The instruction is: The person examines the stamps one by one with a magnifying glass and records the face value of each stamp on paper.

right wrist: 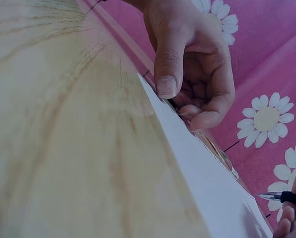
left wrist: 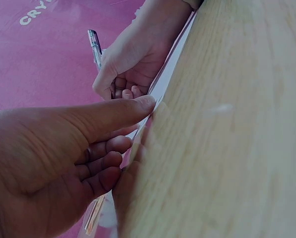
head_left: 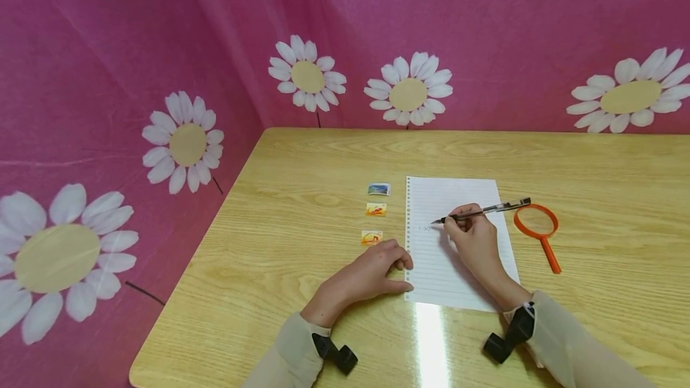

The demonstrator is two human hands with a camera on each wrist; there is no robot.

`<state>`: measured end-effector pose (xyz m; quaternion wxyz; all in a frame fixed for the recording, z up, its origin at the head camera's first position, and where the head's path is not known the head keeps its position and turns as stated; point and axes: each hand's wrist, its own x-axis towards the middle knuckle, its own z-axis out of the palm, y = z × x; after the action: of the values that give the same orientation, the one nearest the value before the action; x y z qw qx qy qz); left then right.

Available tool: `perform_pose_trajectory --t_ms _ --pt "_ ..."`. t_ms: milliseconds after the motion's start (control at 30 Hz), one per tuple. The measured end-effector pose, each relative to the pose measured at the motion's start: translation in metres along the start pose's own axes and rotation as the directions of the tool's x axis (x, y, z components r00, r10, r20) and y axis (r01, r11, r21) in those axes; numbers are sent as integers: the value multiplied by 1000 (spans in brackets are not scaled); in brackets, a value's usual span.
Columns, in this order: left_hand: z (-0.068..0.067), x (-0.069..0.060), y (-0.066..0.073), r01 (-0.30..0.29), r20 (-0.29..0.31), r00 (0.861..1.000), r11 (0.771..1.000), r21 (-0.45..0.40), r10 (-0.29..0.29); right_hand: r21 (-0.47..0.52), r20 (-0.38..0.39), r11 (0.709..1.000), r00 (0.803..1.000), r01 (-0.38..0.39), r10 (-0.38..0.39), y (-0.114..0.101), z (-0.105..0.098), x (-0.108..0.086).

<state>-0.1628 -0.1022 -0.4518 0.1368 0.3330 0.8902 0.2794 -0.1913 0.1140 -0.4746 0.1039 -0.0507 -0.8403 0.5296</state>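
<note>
A lined sheet of paper (head_left: pixel 453 280) with punched holes down its left side lies on the table. My right hand (head_left: pixel 477 244) pinches a black-and-clear pen (head_left: pixel 493 208), its tip at faint written marks on the upper left of the sheet. The pen also shows in the left wrist view (left wrist: pixel 94 47). My left hand (head_left: pixel 372 271) rests at the sheet's left edge, with its thumb and bent fingers touching the margin. In the right wrist view this left hand (right wrist: pixel 192 69) holds nothing between thumb and fingers.
Three small stamp-like pictures lie in a column left of the sheet: a blue one (head_left: pixel 380 189), a yellow one (head_left: pixel 376 209) and another yellow one (head_left: pixel 372 237) by my left fingers. An orange magnifying glass (head_left: pixel 550 255) lies to the right. Pink flowered cloth (head_left: pixel 356 11) hangs behind the table.
</note>
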Motion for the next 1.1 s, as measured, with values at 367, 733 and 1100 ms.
perform_pose_trajectory --t_ms 367,733,1100 --pt "1 3 3 -9 1 1000 1000 -1 9 58 -11 998 1000 -22 23 6 -16 0" --pt "1 2 1 4 1 1000 1000 -13 -4 85 -42 996 999 -11 15 14 -33 -2" --pt "0 -1 0 6 -7 1000 999 -52 -6 56 -95 998 995 -7 12 20 -49 -5"
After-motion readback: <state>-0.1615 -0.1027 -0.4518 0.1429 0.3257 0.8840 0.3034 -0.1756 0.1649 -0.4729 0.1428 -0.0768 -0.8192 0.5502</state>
